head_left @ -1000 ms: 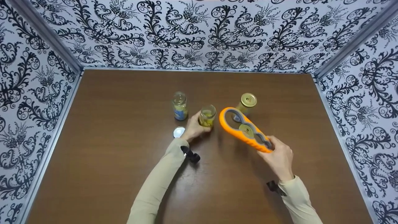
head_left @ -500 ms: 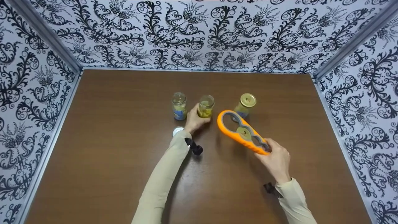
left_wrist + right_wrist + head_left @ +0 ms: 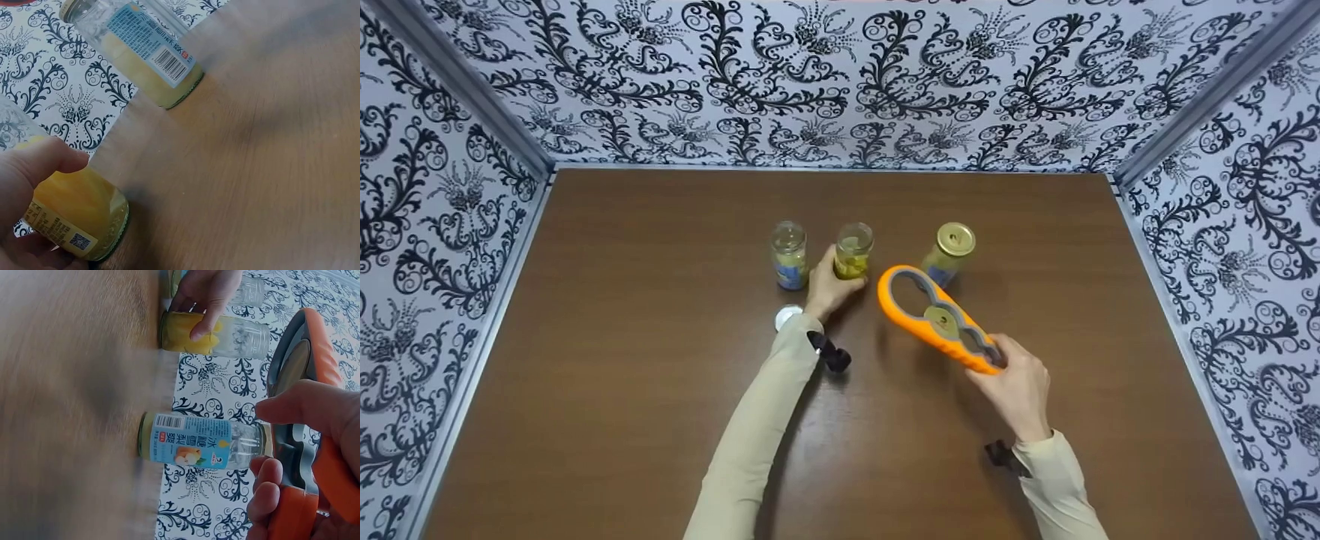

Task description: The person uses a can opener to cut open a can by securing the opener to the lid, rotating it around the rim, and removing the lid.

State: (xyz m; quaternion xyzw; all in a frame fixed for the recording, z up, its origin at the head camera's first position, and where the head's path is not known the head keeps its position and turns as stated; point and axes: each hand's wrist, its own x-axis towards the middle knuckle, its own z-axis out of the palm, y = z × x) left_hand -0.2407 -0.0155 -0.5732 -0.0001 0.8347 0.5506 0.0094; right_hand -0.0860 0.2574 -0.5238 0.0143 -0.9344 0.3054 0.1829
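Room lies right of the lidded jar (image 3: 947, 259), orange opener (image 3: 936, 338) blocking its near side.

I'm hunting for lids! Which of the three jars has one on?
The rightmost jar in the head view: a gold lid caps it. The middle jar, gripped by the left hand, and the leftmost jar both have uncovered tops.

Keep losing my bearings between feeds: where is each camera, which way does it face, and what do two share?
Head: worn on the head, facing forward and down at the brown table; left hand, right hand and both sleeves show.
Left wrist: on that wrist, facing the held jar of yellow fruit and the gold-lidded glass jar beyond; only the left hand shows.
Right wrist: on that wrist, image turned sideways, facing past the orange jar opener; both hands show.
Shared: both wrist views hold those two jars.
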